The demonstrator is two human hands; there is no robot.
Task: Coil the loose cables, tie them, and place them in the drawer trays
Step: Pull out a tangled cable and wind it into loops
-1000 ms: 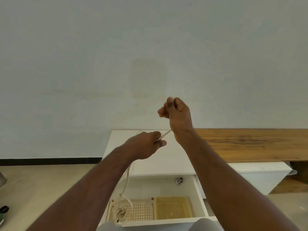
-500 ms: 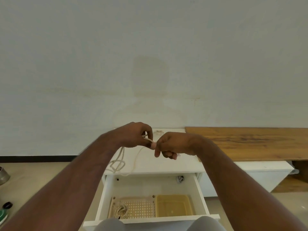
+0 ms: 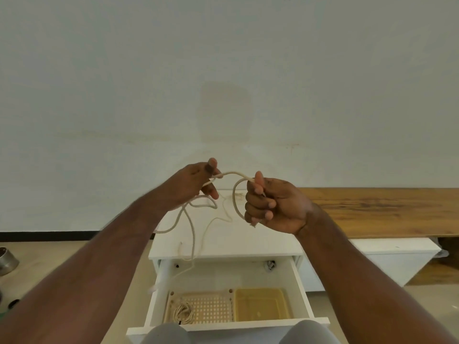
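We pinch the cable [image 3: 231,173] with our left hand [image 3: 196,184] and grip its loop in our right hand [image 3: 273,204], arching sideways above the open drawer [image 3: 301,291].

Both forearms bare, no sleeves; left hand [image 3: 196,184], right hand [image 3: 275,204] ungloved; grey-clad knees [image 3: 308,331] at bottom.

Left hand [image 3: 196,187] and right hand [image 3: 270,202] now apart, raised, cable [image 3: 231,173] arching between them

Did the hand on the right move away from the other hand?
Yes. The right hand, touching the left hand before, now sits further right, nearer the wooden bench top.
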